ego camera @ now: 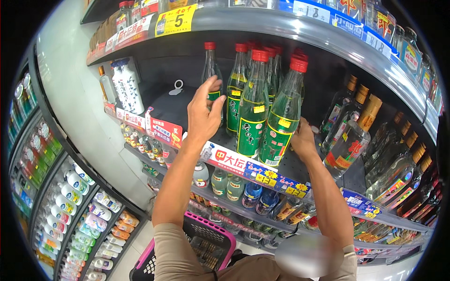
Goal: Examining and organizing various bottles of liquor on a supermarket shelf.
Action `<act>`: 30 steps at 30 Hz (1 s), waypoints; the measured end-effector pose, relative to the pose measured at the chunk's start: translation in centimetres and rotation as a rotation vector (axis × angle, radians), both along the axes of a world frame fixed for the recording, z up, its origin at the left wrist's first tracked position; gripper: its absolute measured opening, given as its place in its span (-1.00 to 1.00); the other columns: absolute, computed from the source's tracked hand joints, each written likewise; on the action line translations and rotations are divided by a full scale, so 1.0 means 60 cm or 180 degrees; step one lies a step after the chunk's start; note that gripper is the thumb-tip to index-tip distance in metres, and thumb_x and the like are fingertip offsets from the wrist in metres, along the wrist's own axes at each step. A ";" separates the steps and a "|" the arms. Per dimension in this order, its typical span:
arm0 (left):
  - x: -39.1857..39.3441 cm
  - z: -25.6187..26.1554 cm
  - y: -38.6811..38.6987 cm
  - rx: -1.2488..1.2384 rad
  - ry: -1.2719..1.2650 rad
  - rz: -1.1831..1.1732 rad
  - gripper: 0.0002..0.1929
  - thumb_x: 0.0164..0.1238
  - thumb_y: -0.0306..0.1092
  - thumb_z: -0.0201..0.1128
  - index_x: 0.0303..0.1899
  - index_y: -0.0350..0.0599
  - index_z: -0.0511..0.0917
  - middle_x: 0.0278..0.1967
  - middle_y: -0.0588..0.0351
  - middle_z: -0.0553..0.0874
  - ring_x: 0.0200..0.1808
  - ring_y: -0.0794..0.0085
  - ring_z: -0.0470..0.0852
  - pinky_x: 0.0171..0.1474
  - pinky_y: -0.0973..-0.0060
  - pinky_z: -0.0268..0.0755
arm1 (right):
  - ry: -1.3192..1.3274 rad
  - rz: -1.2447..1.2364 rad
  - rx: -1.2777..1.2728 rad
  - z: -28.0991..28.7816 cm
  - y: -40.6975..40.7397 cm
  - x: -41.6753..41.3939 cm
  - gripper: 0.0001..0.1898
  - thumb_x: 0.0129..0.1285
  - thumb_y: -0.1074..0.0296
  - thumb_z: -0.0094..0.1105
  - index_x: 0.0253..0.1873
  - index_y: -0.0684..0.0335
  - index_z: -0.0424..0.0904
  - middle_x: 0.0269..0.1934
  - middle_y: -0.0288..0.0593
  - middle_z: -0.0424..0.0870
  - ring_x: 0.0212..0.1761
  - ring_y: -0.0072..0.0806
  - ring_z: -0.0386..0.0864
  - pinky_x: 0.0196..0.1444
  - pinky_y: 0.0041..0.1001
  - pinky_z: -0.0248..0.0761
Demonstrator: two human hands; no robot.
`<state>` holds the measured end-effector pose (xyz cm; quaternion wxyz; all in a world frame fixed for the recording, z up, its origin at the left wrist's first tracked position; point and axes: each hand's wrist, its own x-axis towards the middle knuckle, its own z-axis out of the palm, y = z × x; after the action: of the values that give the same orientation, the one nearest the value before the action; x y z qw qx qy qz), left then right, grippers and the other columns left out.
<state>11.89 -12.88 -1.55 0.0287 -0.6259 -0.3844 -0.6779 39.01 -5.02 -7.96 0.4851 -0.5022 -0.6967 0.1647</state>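
Note:
Clear glass liquor bottles with red caps and green labels stand grouped on a dark shelf; two front ones are a bottle (250,137) and a bottle (277,135) beside it. My left hand (207,109) is raised before a similar bottle (210,63) at the group's left, its thumb and fingers apart; whether it touches the bottle is unclear. Low at the group's right side is my right hand (303,138), next to the right front bottle. Its fingers are partly hidden behind that bottle, so its grip cannot be told.
White-and-blue bottles (129,86) stand at the left. A white ring-shaped piece (177,87) lies on the shelf. Right of my right hand stands a gold-capped bottle (348,147). Price strips (225,158) line the shelf edge. A pink-rimmed black basket (230,239) is below.

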 end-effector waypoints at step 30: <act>0.013 0.089 0.068 -0.1477 0.0001 -0.0698 -0.26 0.16 -0.53 0.45 0.34 -0.46 0.25 0.17 -0.21 0.57 0.20 0.21 0.57 0.20 0.36 0.46 | 0.0020 0.0182 -0.0356 0.036 -0.035 -0.008 -0.46 0.21 0.57 0.00 0.34 0.48 0.29 0.20 0.36 0.47 0.34 0.13 0.37 0.39 -0.15 0.24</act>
<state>12.66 -8.83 3.80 -0.1892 -0.6538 -0.4595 -0.5705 38.54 -7.09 -5.81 0.4536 -0.5078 -0.6990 0.2188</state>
